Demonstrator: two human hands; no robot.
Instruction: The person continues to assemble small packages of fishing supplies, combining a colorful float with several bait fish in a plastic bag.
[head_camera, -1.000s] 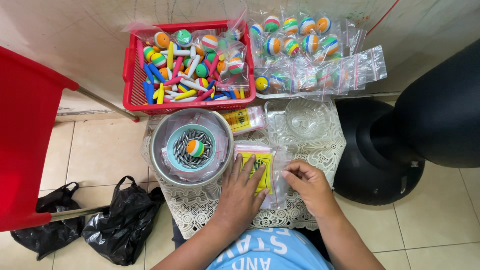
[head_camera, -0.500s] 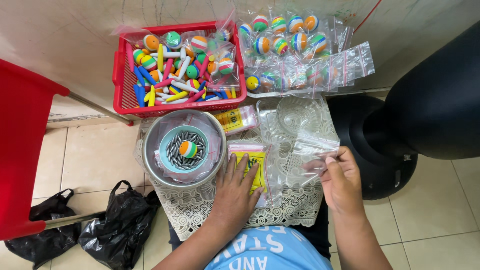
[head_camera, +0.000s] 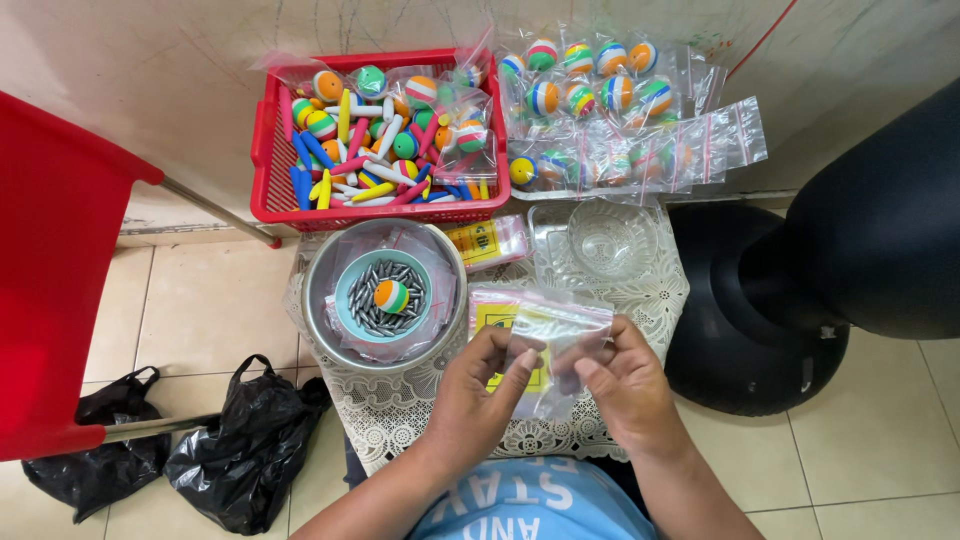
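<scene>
Desk (head_camera: 650, 300) crowded: metal bowl (head_camera: 320, 300) left; glass dish (head_camera: 610, 238) right; red basket (head_camera: 275, 195) behind; narrow lace strip free before both hands.

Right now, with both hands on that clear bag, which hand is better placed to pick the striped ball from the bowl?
Left. The left hand sits nearer the striped ball, which lies left of the clear bag; the right hand would cross over.
</scene>
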